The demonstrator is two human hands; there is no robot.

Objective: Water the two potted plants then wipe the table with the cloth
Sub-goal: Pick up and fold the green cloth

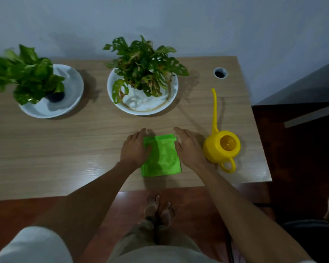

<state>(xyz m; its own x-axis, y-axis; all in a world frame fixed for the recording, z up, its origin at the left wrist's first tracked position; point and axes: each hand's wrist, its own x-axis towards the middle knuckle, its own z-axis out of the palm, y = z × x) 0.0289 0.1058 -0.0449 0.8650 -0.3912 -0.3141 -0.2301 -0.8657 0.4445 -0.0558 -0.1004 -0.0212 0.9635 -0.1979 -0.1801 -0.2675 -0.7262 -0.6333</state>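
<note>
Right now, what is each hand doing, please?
Left hand: open, fingers resting flat on the green cloth.
Right hand: open, at the cloth's right edge, holding nothing.

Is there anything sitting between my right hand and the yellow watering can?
Nothing visible. The right hand rests at the right edge of the green cloth, and the yellow watering can stands just to its right with only bare table between them.

left plant [25, 76] cut by frame edge, cloth [162, 158] partly under both hands, pots hidden by leaves
</note>
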